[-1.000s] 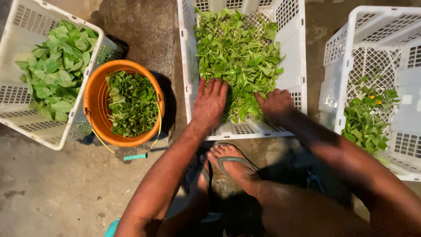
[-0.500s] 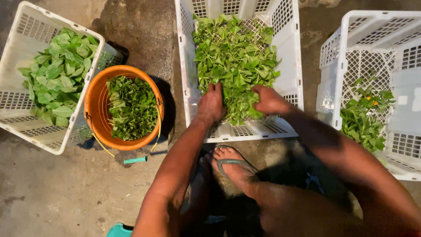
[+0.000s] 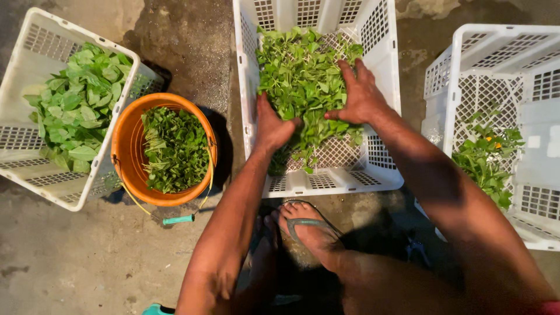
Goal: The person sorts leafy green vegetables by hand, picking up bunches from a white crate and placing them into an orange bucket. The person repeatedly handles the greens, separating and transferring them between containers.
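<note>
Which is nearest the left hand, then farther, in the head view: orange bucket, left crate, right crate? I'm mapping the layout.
From the left hand:
1. Orange bucket, just to its left.
2. Left crate, beyond the bucket.
3. Right crate, far across on the right.

Dim warm light, sharp focus, dark corners

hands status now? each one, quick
Left hand: open, pressed against the leafy greens in the middle crate.
Right hand: open, fingers spread on the same greens.
</note>
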